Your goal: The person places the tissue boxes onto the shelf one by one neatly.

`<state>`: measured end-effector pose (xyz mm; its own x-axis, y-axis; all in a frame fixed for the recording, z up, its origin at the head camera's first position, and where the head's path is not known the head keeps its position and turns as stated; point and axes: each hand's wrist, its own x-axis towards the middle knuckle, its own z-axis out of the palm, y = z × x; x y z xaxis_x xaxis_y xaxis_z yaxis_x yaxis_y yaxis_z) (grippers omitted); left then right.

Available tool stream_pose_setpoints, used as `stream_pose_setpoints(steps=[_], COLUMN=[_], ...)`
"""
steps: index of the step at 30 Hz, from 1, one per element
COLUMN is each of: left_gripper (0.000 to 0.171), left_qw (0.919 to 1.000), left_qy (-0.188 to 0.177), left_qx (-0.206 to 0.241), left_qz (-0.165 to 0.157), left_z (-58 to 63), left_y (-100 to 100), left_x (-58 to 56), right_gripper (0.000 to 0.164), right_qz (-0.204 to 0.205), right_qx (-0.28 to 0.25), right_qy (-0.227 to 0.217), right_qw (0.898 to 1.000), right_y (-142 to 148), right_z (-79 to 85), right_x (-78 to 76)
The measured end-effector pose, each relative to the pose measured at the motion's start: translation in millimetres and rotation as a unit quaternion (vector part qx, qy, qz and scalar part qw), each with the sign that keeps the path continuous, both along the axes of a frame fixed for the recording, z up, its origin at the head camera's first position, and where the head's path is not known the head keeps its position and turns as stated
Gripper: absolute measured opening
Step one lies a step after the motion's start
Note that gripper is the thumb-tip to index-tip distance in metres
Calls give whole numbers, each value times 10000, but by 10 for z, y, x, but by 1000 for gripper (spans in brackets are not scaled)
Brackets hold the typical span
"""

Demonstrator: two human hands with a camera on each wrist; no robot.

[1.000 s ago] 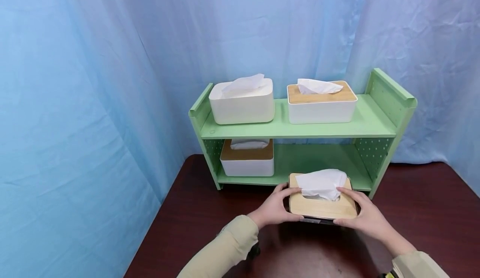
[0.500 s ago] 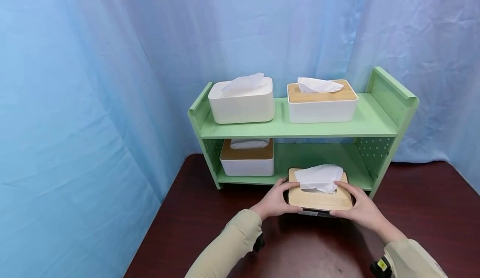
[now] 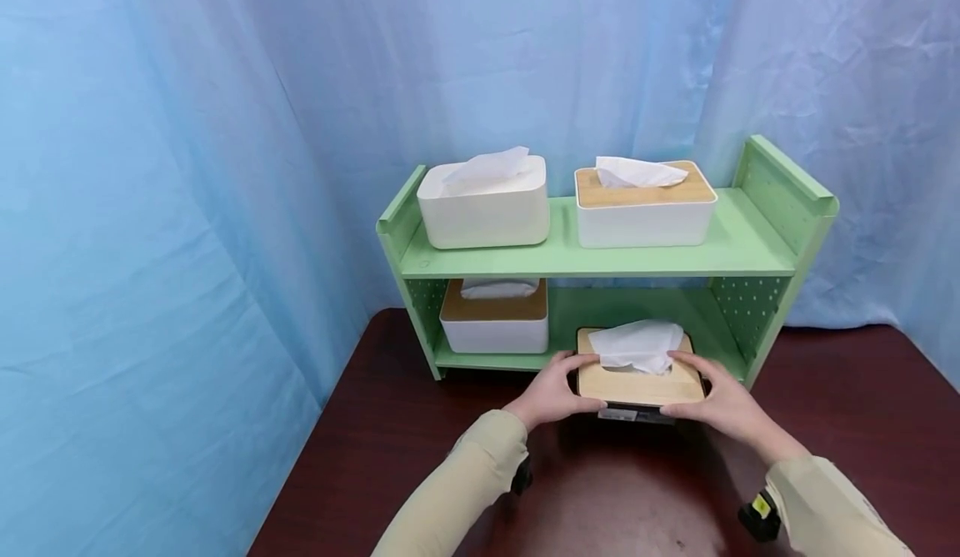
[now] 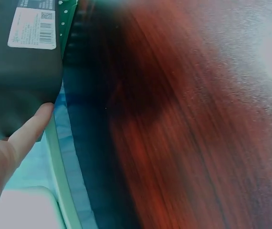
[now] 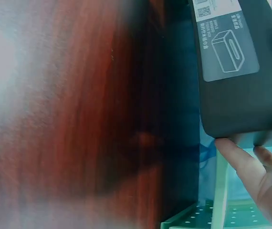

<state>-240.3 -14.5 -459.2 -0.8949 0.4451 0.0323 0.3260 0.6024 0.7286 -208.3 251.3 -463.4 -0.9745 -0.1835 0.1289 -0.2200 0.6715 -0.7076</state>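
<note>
Between both hands is a black tissue box (image 3: 637, 387) with a light wooden lid and a white tissue sticking out of its slot. My left hand (image 3: 552, 390) grips its left end, thumb at the near edge and fingers over the lid. My right hand (image 3: 723, 403) grips the right end the same way. In the left wrist view the thumb presses the corner of the black box (image 4: 21, 71), whose side bears a barcode label. The right wrist view shows the box (image 5: 241, 95) with a printed label and fingers beneath its corner. The box overlaps the front of the lower shelf.
A green two-tier shelf (image 3: 600, 262) stands on the dark red table (image 3: 390, 457). Up top are a white tissue box (image 3: 483, 215) and a wooden-lidded one (image 3: 641, 225). Below left sits another wooden-lidded tissue box (image 3: 495, 336). Blue curtains (image 3: 187, 207) hang behind.
Both hands have moved the black tissue box away from me, toward the lower shelf, and its near side shows more now. The boxes on the shelf have stayed put.
</note>
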Motion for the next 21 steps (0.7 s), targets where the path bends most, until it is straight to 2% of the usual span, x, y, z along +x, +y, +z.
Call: stream_pose_setpoints(steps=[6, 14, 21], left_gripper=[57, 51, 50], left_qw=[9998, 9994, 9990], left_qy=[38, 75, 239], left_qx=[-57, 103, 18], left_qz=[163, 332, 378], left_z=[9, 10, 10], left_y=[47, 79, 111], left_x=[-48, -134, -167], right_gripper=[81, 77, 74], right_qz=[-124, -256, -311], right_qx=[97, 83, 236], right_qy=[-30, -231, -27], right_qw=[9999, 9994, 9992], right_y=[11, -13, -10], right_z=[40, 69, 47], right_x=[-102, -198, -235])
